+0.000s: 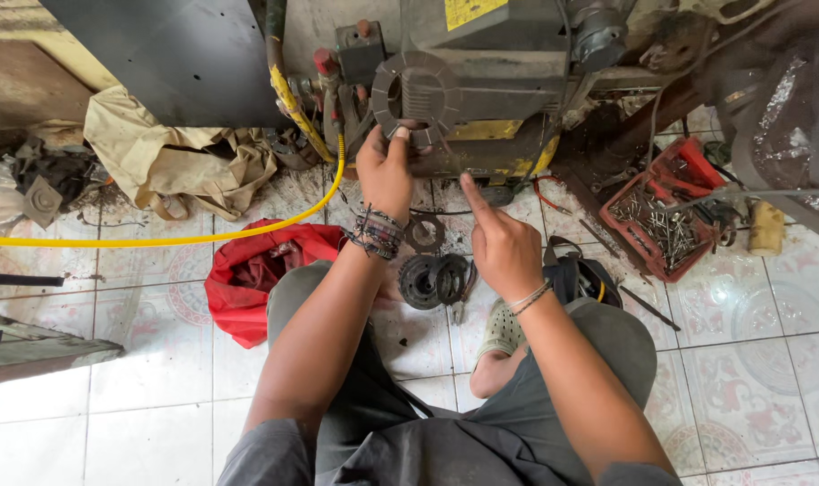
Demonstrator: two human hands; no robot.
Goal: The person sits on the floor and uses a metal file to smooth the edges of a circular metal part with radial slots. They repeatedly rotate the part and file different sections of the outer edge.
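My left hand is raised and pinches the lower edge of a grey segmented ring plate, held upright in front of a dark machine. My right hand is beside it, lower, with the index finger stretched up toward the ring; it holds nothing. Below the hands, several more dark ring plates lie stacked on the tiled floor, with one flat toothed disc just behind them.
A yellow hose runs across the floor from the left. A red cloth lies by my left knee, a tan rag behind it. A red tray of bolts sits at right. A wooden plank lies far left.
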